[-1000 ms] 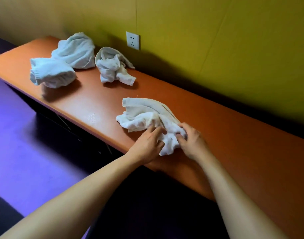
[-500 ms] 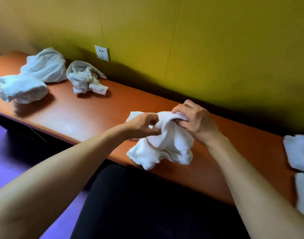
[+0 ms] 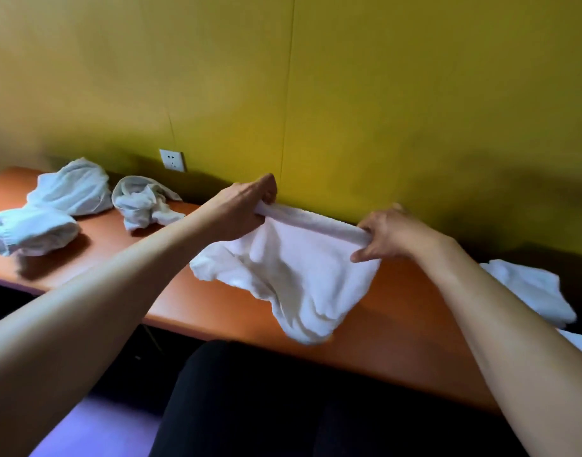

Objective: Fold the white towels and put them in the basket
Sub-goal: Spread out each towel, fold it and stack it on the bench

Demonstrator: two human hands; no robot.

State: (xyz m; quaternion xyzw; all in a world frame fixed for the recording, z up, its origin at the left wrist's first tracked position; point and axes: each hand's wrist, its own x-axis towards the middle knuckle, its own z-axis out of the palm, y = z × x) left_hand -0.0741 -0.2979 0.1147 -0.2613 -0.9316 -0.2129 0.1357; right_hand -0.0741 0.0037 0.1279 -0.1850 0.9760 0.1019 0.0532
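Fingers of the left hand [image 3: 241, 207] are curled shut around one end of the white towel [image 3: 292, 275], pinching its bunched top edge; fingers of the right hand [image 3: 390, 235] are closed the same way on the other end, thumb underneath. Between the two grips the top edge is rolled into a taut band, slanting down from left hand to right hand. Towel is held up in the air in front of the yellow wall [image 3: 349, 94], above the orange desk [image 3: 217, 301] — the rest of the cloth hangs below the band in loose, uneven folds, lowest lobe drooping toward the desk's near edge. Cannot tell whether that lobe touches the desk surface. Three more crumpled towels lie on the desk well to the left: one near the front [image 3: 32, 230], one behind it [image 3: 73, 188], and a knotted one [image 3: 144, 204] just beside those, below a wall socket [image 3: 173, 159]. At the right edge of the view sits another heap of white cloth [image 3: 533, 291], partly cut off — blurred, folded or not I cannot tell. Dark trouser legs [image 3: 250, 407] show below the desk's front edge, over a purple floor [image 3: 95, 430].
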